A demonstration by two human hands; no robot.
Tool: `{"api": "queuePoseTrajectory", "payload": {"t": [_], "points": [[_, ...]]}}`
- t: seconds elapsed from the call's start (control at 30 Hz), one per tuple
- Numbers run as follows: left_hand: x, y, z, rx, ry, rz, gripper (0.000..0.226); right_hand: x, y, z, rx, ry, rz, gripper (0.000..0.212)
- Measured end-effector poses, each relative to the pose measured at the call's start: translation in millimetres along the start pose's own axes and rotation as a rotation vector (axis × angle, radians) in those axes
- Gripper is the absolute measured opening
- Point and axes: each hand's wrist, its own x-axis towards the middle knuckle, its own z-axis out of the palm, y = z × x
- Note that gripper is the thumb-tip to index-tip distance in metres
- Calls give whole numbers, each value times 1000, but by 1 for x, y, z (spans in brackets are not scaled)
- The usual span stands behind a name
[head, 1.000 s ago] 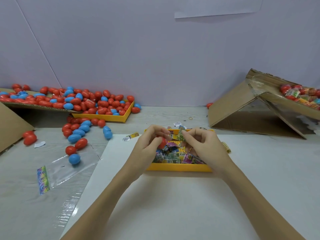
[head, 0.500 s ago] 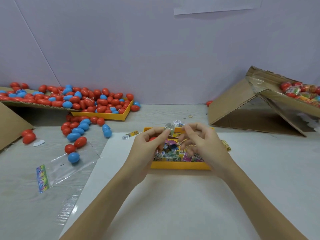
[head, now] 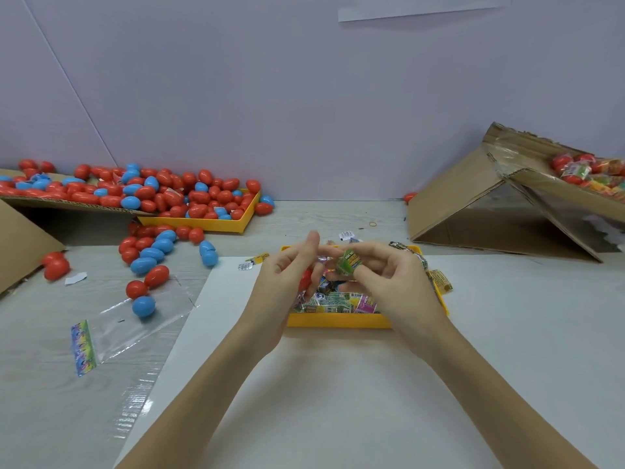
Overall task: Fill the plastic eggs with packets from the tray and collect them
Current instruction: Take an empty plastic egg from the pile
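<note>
at frame centre a yellow tray (head: 338, 320) holds packets (head: 341, 301); above it, left hand (head: 287, 275) holds a red egg (head: 306, 278), right hand (head: 389, 279) pinches a green packet (head: 348, 262). eggs (head: 169, 198) fill the upper-left tray (head: 203, 226).

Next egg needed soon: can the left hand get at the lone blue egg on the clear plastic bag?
Probably not yet: the left hand holds a red egg. Otherwise, the way to the blue egg looks free.

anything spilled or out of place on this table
Yes. Loose eggs have spilled past the egg tray onto the table, left of the white sheet. A few packets hang over the right rim of the packet tray, and two more lie on the table at its far left corner.
</note>
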Motion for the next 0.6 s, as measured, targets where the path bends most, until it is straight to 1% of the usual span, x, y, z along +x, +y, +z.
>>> {"api": "queuePoseTrajectory", "payload": {"t": [0.03, 0.1, 0.13, 0.17, 0.27, 0.37, 0.43, 0.5, 0.53, 0.6], "points": [[0, -1, 0, 19, 0, 23, 40, -1, 0, 2, 125, 6, 81, 20], [-1, -1, 1, 89, 38, 92, 27, -2, 0, 3, 330, -3, 214, 21], [-2, -2, 2, 118, 61, 114, 21, -2, 0, 3, 388, -9, 256, 22], [-3, -3, 3, 147, 75, 123, 21, -3, -1, 3, 430, -10, 281, 23], [-5, -5, 6, 212, 29, 110, 16, -4, 1, 3, 458, -42, 263, 26], [-6, -6, 8, 209, -9, 114, 9, -5, 3, 5, 429, -67, 222, 26], [-6, -6, 8, 209, -4, 117, 6, -5, 4, 5, 322, -62, 167, 25], [-4, -6, 5, 255, -19, 114, 9, -3, 3, 0, 31, -61, 25, 29], [-4, -5, 3, 291, -36, 109, 10, -2, 1, -4, -133, -76, -60, 34], [-3, -4, 0, 320, -66, 81, 14, -1, -3, -10, -352, -120, -179, 40]]}}
